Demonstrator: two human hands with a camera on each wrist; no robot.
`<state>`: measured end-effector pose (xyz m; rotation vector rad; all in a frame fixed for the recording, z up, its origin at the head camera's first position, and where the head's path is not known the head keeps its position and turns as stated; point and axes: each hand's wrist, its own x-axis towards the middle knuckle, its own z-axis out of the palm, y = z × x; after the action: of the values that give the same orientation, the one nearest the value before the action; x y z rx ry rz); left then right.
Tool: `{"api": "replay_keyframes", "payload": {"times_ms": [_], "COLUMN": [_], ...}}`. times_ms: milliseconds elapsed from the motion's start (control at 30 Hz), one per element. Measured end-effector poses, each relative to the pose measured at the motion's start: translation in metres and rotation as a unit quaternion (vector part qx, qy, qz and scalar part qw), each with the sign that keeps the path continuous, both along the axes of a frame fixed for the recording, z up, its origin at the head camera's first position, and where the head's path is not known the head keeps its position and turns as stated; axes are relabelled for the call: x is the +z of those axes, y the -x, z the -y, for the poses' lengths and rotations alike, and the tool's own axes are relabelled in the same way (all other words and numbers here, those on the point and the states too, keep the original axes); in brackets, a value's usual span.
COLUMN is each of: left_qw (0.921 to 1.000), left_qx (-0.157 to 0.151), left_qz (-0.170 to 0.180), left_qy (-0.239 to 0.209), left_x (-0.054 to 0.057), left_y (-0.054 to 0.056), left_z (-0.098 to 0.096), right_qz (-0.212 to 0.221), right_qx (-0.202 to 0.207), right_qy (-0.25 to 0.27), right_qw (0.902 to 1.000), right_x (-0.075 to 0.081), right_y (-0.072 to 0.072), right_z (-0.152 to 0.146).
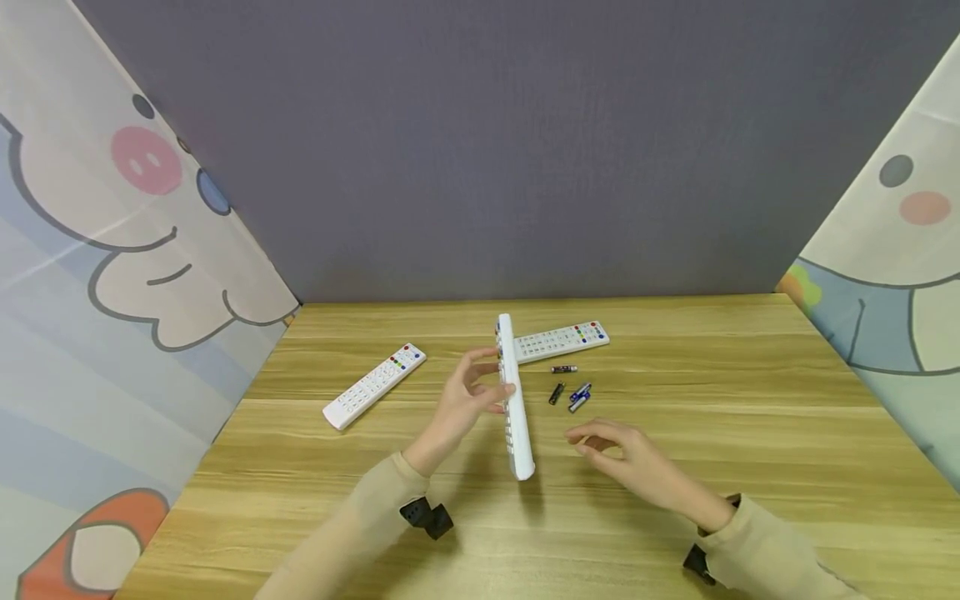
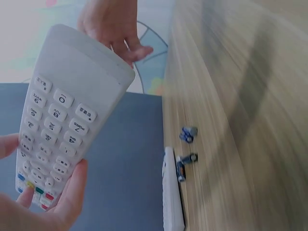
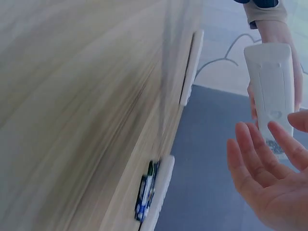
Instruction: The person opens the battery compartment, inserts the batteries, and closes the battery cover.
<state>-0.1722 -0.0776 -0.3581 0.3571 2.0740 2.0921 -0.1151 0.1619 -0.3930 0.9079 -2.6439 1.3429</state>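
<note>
The raised remote (image 1: pixel 519 417), long axis fore-and-aft, is pinched in the left hand (image 1: pixel 467 398), its back (image 3: pixel 274 86) facing the empty, relaxed right hand (image 1: pixel 628 458).

Both arms wear long beige fabric sleeves (image 1: pixel 352 521). A small, boxy black device (image 1: pixel 415 512) sits at each wrist.

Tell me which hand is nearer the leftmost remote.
Left. The left hand is right of the leftmost remote; the right hand is farther right, beyond the held remote.
</note>
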Motion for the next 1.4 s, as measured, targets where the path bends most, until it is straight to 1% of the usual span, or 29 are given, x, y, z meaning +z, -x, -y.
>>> {"api": "replay_keyframes", "payload": {"times_ms": [133, 300, 367, 467, 600, 900, 1067, 1233, 1400], "left_qw": [0.9998, 0.9984, 0.9974, 0.9955, 0.9937, 0.9891, 0.9864, 0.9860, 0.9854], "left_qx": [0.007, 0.031, 0.039, 0.048, 0.058, 0.072, 0.085, 0.092, 0.093], "left_qz": [0.000, 0.007, 0.010, 0.017, 0.024, 0.036, 0.035, 0.029, 0.026], "left_qy": [-0.017, -0.046, -0.059, -0.080, -0.093, -0.124, -0.136, -0.136, -0.140], "left_x": [0.002, 0.004, 0.004, 0.004, 0.003, 0.001, -0.001, -0.003, -0.006], "left_y": [-0.006, -0.013, -0.015, -0.018, -0.021, -0.027, -0.030, -0.032, -0.032], "left_z": [-0.003, -0.007, -0.009, -0.011, -0.013, -0.018, -0.020, -0.021, -0.021], "right_qz": [0.036, 0.086, 0.093, 0.102, 0.116, 0.160, 0.178, 0.188, 0.192], "right_qx": [0.018, 0.022, 0.026, 0.046, 0.061, 0.050, 0.035, 0.027, 0.023], "right_qy": [0.039, 0.086, 0.107, 0.140, 0.169, 0.185, 0.186, 0.180, 0.187], "right_qw": [0.9984, 0.9923, 0.9896, 0.9838, 0.9769, 0.9684, 0.9656, 0.9652, 0.9631], "right_x": [0.000, -0.001, -0.002, -0.002, -0.003, -0.004, -0.005, -0.005, -0.003], "right_y": [-0.001, -0.003, -0.003, -0.002, -0.001, -0.002, -0.001, -0.001, -0.003], "right_z": [0.007, 0.012, 0.013, 0.014, 0.016, 0.021, 0.024, 0.027, 0.028]}}
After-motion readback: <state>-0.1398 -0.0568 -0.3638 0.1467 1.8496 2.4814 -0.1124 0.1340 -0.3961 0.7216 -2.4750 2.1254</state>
